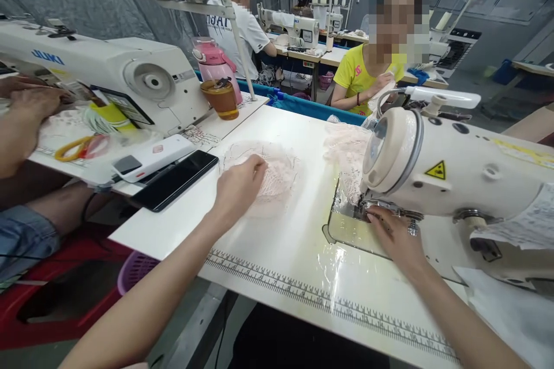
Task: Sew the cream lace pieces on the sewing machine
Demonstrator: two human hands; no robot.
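Observation:
My left hand (241,189) is over a pale pink piece of lace (277,176) lying on the white table. Its fingers are curled and pinched together at the lace. My right hand (399,237) reaches under the head of a white sewing machine (450,161), its fingers stretched and slightly apart beside the presser foot (362,207). What lies right under these fingertips is hard to make out. Another length of pale pink lace (346,153) runs from the table's far edge to the needle area, behind the presser foot.
A measuring tape (303,288) runs along the table's front edge. To the left are a black phone (177,180), a white device (156,155), orange-handled scissors (73,149), an amber cup (221,99) and a co-worker's hands (37,102) at another machine. A person in yellow (359,78) sits across.

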